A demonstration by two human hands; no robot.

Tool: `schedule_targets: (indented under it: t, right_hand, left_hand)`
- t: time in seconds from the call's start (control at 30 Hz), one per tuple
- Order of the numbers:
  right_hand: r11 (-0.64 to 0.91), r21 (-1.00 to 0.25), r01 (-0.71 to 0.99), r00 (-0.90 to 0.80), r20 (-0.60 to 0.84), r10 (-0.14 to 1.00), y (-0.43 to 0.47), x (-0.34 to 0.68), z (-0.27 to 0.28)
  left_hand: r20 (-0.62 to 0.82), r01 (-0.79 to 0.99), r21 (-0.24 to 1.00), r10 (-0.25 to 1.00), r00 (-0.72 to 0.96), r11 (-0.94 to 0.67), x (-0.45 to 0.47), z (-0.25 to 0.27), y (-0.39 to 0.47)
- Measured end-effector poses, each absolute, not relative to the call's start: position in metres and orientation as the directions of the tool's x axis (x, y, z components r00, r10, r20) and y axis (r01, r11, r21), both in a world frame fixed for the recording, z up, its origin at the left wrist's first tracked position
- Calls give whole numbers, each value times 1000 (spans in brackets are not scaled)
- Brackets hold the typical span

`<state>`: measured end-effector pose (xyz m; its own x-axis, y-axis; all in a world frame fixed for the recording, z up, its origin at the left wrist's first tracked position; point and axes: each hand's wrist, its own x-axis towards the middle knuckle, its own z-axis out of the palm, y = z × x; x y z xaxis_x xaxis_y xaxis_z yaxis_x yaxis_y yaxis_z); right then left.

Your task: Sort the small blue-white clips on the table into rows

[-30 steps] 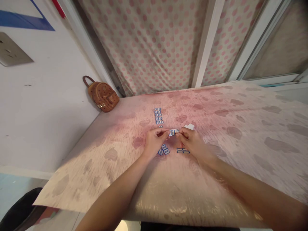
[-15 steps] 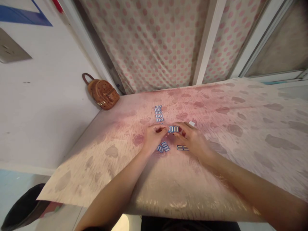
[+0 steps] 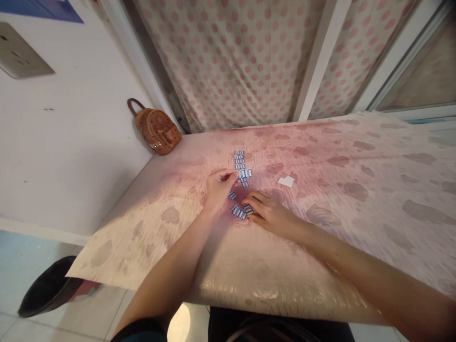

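My left hand point(image 3: 220, 189) is closed, pinching a small blue-and-white label strip point(image 3: 244, 174) between thumb and fingertips. It holds this strip just over the near end of a column of similar strips point(image 3: 239, 156) laid on the table. Close by, my right hand point(image 3: 268, 212) has its thumb and fingers around another label strip point(image 3: 248, 209). More blue-edged strips point(image 3: 238, 212) lie beside those right fingertips, and one strip point(image 3: 232, 194) sits between the two hands, partly covered by the left. What is printed on the strips is too small to read.
A patterned, plastic-covered cloth point(image 3: 338, 190) covers the table. To the right of my hands lies a white paper scrap point(image 3: 286, 181). A brown backpack-shaped bag point(image 3: 158, 130) leans by the wall at the far left corner. Below the left edge is a dark bin-like object point(image 3: 48, 287).
My left hand has carried its strip away from the right hand to the column's near end. My right hand has let go of that strip and come down and left to the loose strips.
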<state>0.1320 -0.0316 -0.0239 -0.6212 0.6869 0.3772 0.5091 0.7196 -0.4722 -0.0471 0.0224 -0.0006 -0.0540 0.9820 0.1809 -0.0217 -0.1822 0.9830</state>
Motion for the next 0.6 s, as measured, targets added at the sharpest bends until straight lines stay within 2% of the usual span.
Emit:
schedule_targets:
  t: [0.2, 0.33, 0.47, 0.6]
  right_hand:
    - [657, -533, 533, -561, 359, 746, -30, 134, -21]
    - [533, -672, 513, -429, 337, 838, -28, 140, -18]
    - [325, -864, 385, -248, 243, 938, -25, 148, -19]
    - [211, -952, 223, -121, 188, 975, -23, 152, -19]
  left_hand:
    - [179, -14, 984, 983, -39, -180, -48, -2, 23]
    - [197, 13, 980, 980, -16, -197, -49, -3, 22]
    - [195, 52, 980, 981, -2, -194, -47, -6, 22]
    - [171, 110, 979, 985, 27, -173, -44, -9, 20]
